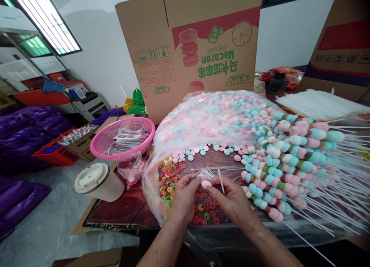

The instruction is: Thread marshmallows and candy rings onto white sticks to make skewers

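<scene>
My left hand (186, 195) pinches a pink round candy (206, 184) between thumb and fingers. My right hand (231, 197) is closed on a thin white stick (221, 181) that points up, its tip close beside the candy. Both hands hover over colourful ring candies (169, 178) lying on clear plastic. A heap of finished skewers (289, 159) with pink, blue and white candies lies just right of my hands, sticks fanning out to the right. Loose pastel candies (208, 147) lie behind my hands.
A large clear bag of pastel candies (214, 114) sits behind, before an upside-down Macaron carton (190, 47). A pink basket (123, 137) with packets and a lidded cup (98, 182) stand left. White sticks (315, 103) lie at back right. Purple bags (26, 128) cover the floor at left.
</scene>
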{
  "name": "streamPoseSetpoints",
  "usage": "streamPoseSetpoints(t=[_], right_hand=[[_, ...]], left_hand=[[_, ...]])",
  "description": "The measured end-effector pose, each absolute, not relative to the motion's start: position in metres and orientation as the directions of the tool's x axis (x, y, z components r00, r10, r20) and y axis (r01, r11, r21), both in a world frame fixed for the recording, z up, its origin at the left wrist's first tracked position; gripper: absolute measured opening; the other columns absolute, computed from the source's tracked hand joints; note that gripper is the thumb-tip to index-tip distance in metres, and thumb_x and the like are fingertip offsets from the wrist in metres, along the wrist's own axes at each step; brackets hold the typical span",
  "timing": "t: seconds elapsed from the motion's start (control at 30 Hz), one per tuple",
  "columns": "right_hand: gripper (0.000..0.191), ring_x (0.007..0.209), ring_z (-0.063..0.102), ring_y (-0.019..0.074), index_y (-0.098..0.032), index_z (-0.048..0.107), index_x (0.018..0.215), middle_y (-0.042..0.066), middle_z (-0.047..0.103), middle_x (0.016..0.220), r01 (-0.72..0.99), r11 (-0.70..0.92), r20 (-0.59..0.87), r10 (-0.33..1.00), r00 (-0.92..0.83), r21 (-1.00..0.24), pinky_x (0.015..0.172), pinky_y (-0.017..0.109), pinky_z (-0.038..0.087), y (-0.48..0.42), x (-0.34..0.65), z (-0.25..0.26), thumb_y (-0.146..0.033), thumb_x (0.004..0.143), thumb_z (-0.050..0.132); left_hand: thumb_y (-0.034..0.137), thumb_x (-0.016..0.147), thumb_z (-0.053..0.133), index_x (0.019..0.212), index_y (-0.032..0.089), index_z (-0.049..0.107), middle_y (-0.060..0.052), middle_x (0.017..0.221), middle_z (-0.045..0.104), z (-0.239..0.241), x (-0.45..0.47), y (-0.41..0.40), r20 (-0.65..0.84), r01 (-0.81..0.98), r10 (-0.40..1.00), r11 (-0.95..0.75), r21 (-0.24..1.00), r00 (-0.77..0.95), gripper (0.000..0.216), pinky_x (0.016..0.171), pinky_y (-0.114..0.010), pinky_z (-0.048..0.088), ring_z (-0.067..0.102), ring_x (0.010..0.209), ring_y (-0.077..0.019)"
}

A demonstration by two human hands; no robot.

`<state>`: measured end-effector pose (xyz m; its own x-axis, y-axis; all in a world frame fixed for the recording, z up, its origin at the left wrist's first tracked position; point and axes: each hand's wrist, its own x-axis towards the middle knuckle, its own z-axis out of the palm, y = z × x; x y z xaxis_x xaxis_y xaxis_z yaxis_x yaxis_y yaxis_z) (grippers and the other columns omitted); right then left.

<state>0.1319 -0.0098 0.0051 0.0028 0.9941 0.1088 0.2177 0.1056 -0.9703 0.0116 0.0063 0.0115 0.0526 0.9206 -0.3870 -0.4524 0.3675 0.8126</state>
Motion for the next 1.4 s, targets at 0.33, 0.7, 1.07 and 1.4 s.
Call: streamPoseSetpoints(t=[0.33, 0.7, 1.07, 1.4], right_hand=[[0.021, 0.055, 0.052, 0.0127, -0.019, 0.060, 0.070, -0.002, 0.058, 0.059, 0.147, -0.016, -0.020, 1.000, -0.022, -0.989, 0.053, 0.024, 0.042, -0.002, 0.138, 0.004, -0.039, 0.073, 0.056], [0.048, 0.084, 0.065, 0.0202, -0.027, 0.046, 0.127, 0.004, 0.068, 0.099, 0.851, 0.175, -0.033, 0.975, -0.219, -0.495, 0.064, 0.027, 0.047, -0.040, 0.154, 0.016, -0.015, 0.082, 0.033], [0.048, 0.063, 0.067, 0.0208, -0.027, 0.047, 0.124, 0.005, 0.071, 0.081, 0.987, 0.128, -0.127, 0.982, -0.139, -0.093, 0.044, 0.024, 0.036, -0.045, 0.136, 0.034, -0.010, 0.080, 0.040], [0.037, 0.074, 0.065, 0.0187, -0.021, 0.057, 0.110, 0.006, 0.069, 0.083, 0.977, 0.136, -0.116, 0.981, -0.156, -0.166, 0.054, 0.024, 0.040, -0.035, 0.127, 0.011, -0.006, 0.081, 0.037]], left_hand=[[0.023, 0.059, 0.074, 0.086, 0.013, 0.065, -0.004, 0.076, 0.067, 0.010, 0.007, -0.001, -0.275, -0.351, 0.945, 0.322, 0.879, 0.178, 0.030, 0.061, -0.025, 0.051, 0.061, 0.064, -0.0127], [0.017, 0.055, 0.070, 0.072, 0.012, 0.060, 0.000, 0.063, 0.063, 0.009, 0.005, 0.008, -0.300, -0.416, 0.952, 0.250, 0.874, -0.057, 0.021, 0.055, -0.026, 0.052, 0.058, 0.055, -0.0113], [0.018, 0.067, 0.056, 0.081, 0.015, 0.062, 0.000, 0.068, 0.063, -0.011, 0.009, -0.001, 0.012, 0.055, 0.992, -0.005, 0.998, -0.130, 0.016, 0.054, -0.019, 0.045, 0.055, 0.057, -0.0096], [0.015, 0.068, 0.051, 0.078, 0.015, 0.064, -0.002, 0.070, 0.065, -0.021, 0.018, -0.005, 0.017, 0.196, 0.996, 0.001, 0.981, -0.088, 0.016, 0.058, -0.022, 0.046, 0.056, 0.061, -0.0118]])
